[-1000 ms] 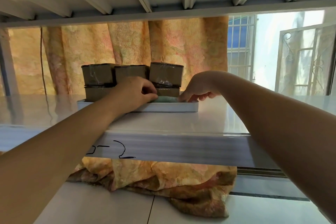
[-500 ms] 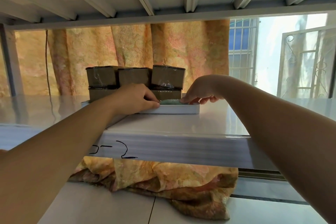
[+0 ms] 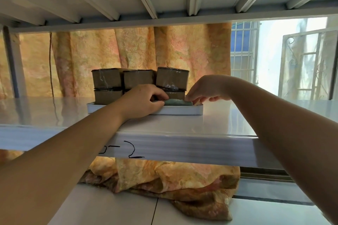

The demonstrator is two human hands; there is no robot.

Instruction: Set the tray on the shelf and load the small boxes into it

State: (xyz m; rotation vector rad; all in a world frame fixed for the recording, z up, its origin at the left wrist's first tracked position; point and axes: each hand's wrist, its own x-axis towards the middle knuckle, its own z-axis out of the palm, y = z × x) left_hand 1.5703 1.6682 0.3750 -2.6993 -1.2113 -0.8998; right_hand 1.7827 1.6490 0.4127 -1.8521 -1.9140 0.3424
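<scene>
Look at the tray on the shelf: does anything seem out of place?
One flat teal item lies at the front of the tray, unlike the brown boxes stacked behind it. Its nature is unclear.

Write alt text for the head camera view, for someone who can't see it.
The left hand and right hand hold a flat green item by its ends at the front of a white tray on a white shelf. Brown boxes are stacked two high at the tray's back, before a floral curtain.
</scene>
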